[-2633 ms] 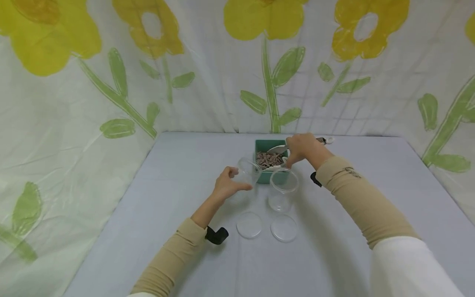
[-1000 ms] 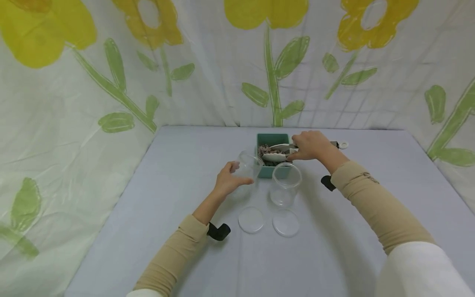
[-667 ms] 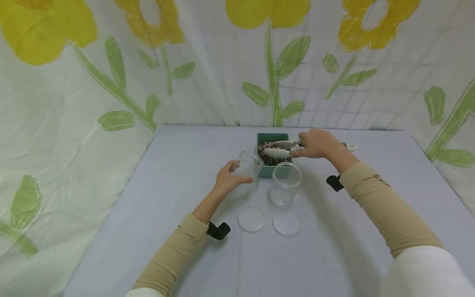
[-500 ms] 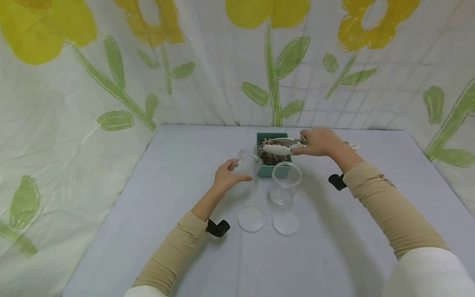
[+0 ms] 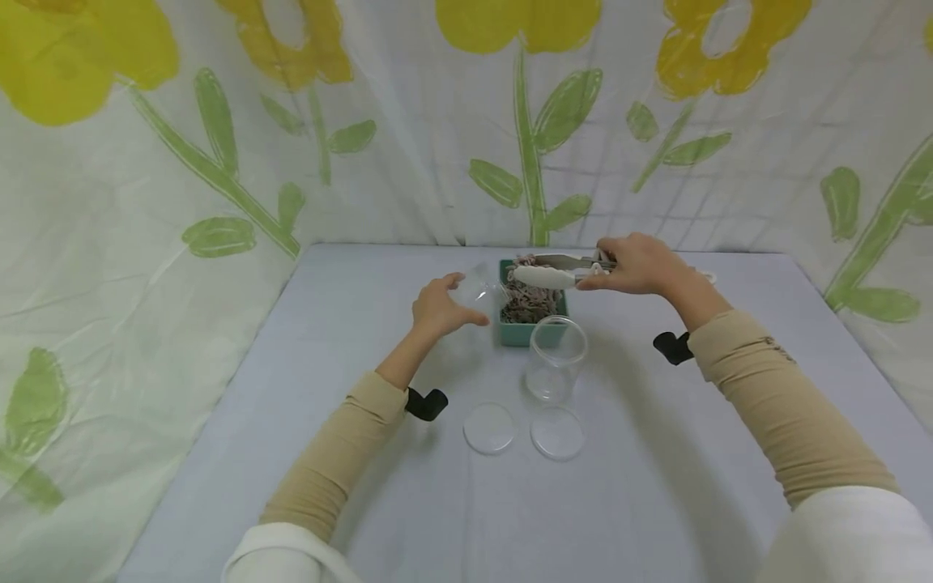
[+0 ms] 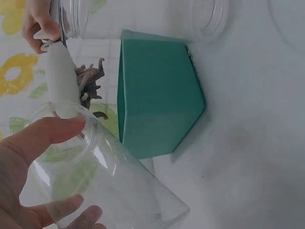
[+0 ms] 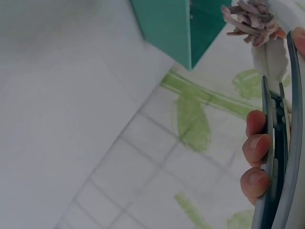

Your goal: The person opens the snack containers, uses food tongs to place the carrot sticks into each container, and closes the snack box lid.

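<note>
My left hand (image 5: 437,308) holds a clear plastic cup (image 6: 126,176) tilted over the left edge of a green box (image 5: 517,334). The thumb and fingers wrap around the cup near its rim, and nothing shows inside it. In my right hand (image 5: 636,265) is a pair of tongs (image 5: 545,277) with white scalloped tips. The tips pinch a clump of brownish-grey strips (image 7: 252,23), raised above the box. More such strips (image 5: 530,304) fill the box. In the left wrist view the clump hangs beyond the cup's mouth, apart from it.
A second clear cup (image 5: 554,372) stands upright in front of the box, close to it. Two clear round lids (image 5: 489,429) lie side by side nearer to me on the pale table (image 5: 619,518). Behind the table hangs a flower-painted curtain (image 5: 408,186).
The tongs went down into the strips, closed on a clump and have risen out of the box. My left hand has shifted slightly up and left with the cup.
</note>
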Tool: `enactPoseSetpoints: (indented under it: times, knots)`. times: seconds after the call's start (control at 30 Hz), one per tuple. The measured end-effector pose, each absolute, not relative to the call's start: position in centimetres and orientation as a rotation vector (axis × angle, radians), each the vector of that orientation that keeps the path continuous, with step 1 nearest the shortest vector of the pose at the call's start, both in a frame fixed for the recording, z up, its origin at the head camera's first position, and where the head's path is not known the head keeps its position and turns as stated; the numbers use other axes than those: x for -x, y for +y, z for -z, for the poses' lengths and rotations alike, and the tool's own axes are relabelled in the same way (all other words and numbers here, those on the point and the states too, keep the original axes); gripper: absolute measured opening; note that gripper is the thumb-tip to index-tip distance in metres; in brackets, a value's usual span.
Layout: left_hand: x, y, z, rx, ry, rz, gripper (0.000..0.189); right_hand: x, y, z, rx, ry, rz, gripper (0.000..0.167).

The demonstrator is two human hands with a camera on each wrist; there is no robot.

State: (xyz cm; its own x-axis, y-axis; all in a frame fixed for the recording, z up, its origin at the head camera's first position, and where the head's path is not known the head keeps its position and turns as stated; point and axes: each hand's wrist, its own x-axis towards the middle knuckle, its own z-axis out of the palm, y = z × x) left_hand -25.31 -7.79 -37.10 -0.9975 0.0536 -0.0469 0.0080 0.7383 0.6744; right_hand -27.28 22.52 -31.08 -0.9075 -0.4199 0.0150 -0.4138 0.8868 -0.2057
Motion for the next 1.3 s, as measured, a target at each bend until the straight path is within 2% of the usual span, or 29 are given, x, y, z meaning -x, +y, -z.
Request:
enactPoseSetpoints:
  times: [0.2,0.47,0.6,1.0,1.13,1.3]
  knots:
    - [26.3,-7.5,36.2,-0.069,2.918,-1.023,0.088,27.2,23.0,30.6,0.8,3.033,0.4,0.045]
    - [25.9,-6.9,36.7,-0.141,2.849,-1.125,0.089,27.6,22.3,29.7,1.086,2.962,0.367,0.045]
    - [25.7,-6.8,36.9,-0.17,2.84,-1.152,0.088,27.9,21.3,28.8,1.216,2.925,0.281,0.045]
    - [24.3,-7.2,36.8,-0.245,2.757,-1.268,0.088,27.3,15.4,25.7,1.39,2.824,-0.225,0.042]
    - [23.5,-7.7,36.9,-0.256,2.668,-1.41,0.087,26.8,13.5,25.1,1.418,2.776,-0.326,0.047]
    - [22.7,-8.3,37.4,-0.248,2.607,-1.526,0.085,26.1,12.3,24.2,1.359,2.76,-0.437,0.066]
